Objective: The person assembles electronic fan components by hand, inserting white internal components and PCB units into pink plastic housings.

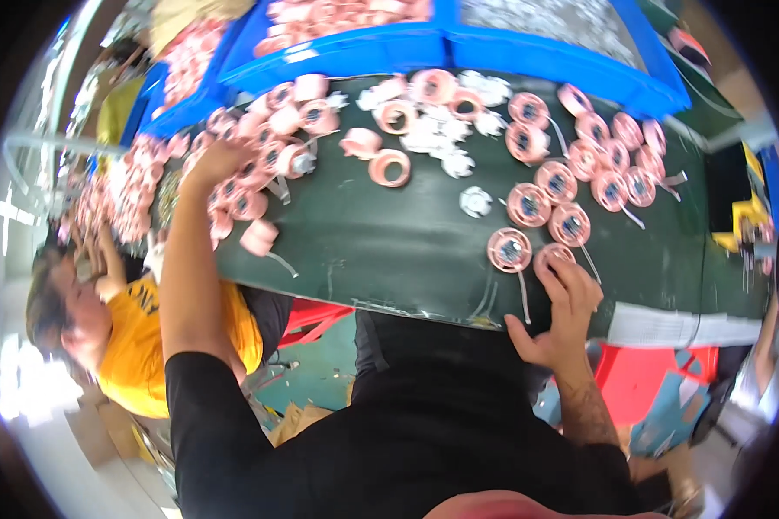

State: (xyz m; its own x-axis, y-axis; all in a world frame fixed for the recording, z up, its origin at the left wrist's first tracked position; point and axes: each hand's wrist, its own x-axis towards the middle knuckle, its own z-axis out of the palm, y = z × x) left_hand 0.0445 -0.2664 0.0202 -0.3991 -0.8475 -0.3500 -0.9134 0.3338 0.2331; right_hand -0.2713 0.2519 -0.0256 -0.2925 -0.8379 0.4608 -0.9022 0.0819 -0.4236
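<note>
Green workbench [363,268]: its dark top is stretching across the view, with blue bins [337,54] standing along the far edge and holding pink and whitish pieces.
Yellow shirt [134,346]: a co-worker is wearing it, showing at the far left beside the bench.
Heap of pink rings [247,205]: these are lying crowded together, some carrying dark inserts and white leads.
Left hand [223,162]: it is lying over the heap, fingertips blurring among the rings; whether they are pinching one, I cannot tell.
Loose ring [258,237]: it is lying just off the heap, toward the near edge, its white lead trailing.
Middle cluster: bare rings [361,143] and white discs [424,137] are sitting toward the bins; one single disc [475,201] is lying nearer, apart.
Wired rings [528,205]: they are lying grouped on the right, circuit-like inserts facing up.
Right hand [571,303]: its fingers are curving onto one pink ring [558,252] at the group's near side; the thumb is standing well apart, so no pinch is showing.
Paper sheets [658,327]: they are lying along the near edge.
Step in hand: the right hand is probably steadying its ring among the others.
Next move: handling that ring would be calling for a rim grip, keeping leads free.
</note>
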